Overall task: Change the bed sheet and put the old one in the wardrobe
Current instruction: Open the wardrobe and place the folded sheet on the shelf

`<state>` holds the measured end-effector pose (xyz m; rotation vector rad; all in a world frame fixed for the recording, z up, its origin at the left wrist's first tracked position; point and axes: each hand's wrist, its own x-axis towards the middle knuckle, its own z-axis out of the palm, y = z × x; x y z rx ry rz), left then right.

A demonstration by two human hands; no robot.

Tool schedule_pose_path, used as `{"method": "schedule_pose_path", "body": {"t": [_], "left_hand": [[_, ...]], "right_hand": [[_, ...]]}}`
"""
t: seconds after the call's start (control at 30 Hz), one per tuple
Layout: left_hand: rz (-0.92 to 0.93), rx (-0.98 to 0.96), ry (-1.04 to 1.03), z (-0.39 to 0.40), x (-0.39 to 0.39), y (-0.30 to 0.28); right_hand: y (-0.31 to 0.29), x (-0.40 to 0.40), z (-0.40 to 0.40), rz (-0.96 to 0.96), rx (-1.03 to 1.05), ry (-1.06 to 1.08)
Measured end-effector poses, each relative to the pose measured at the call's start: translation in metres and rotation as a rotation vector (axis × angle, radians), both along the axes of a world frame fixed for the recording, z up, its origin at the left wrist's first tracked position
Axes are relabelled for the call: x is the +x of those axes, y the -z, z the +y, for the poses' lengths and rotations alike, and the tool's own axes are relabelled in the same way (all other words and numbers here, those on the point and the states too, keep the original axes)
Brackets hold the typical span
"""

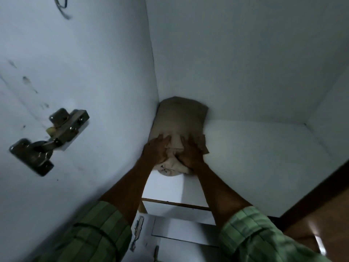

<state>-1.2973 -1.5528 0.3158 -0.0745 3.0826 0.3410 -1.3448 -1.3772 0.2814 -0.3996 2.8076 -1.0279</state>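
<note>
— While he leans into the wardrobe (pixel 245 63), where has the sheet (pixel 179 120) got to?

— From the head view, it's a folded beige bundle on the upper shelf (pixel 255 148), jammed into the left back corner against the side wall (pixel 103 91). Its front end hangs just over the shelf's edge.

— And his hands?

— Both lie on the near end. The left hand (pixel 157 150) rests flat, fingers spread, pressing rather than clutching. The right hand (pixel 190 153) looks the same, fingers laid forward over the cloth; neither grip is closed round anything, as far as I can tell.

— How will it behave?

— Soft and light, I'd judge. It sags and bulges where they press, so it'll squash rather than slide cleanly. Loose folds at the front could spill out. Best pushed with flat palms on the thick rolled end, or lifted from underneath with both hands.

— Anything else there?

— A metal hinge (pixel 49 138) on the left door.
</note>
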Motion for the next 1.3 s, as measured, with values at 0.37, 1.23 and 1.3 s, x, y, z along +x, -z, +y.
{"method": "schedule_pose_path", "body": {"t": [0.37,1.23,1.3], "left_hand": [[0.38,0.125,-0.212,0.03,0.038,0.01],[0.682,0.214,-0.509,0.109,0.538,0.022],[0.814,0.124,-0.607,0.098,0.577,0.014]], "right_hand": [[-0.003,0.023,-0.006,0.024,0.01,0.094],[0.022,0.516,0.02,0.172,-0.233,-0.261],[0.01,0.544,0.009,0.187,-0.234,-0.295]]}}
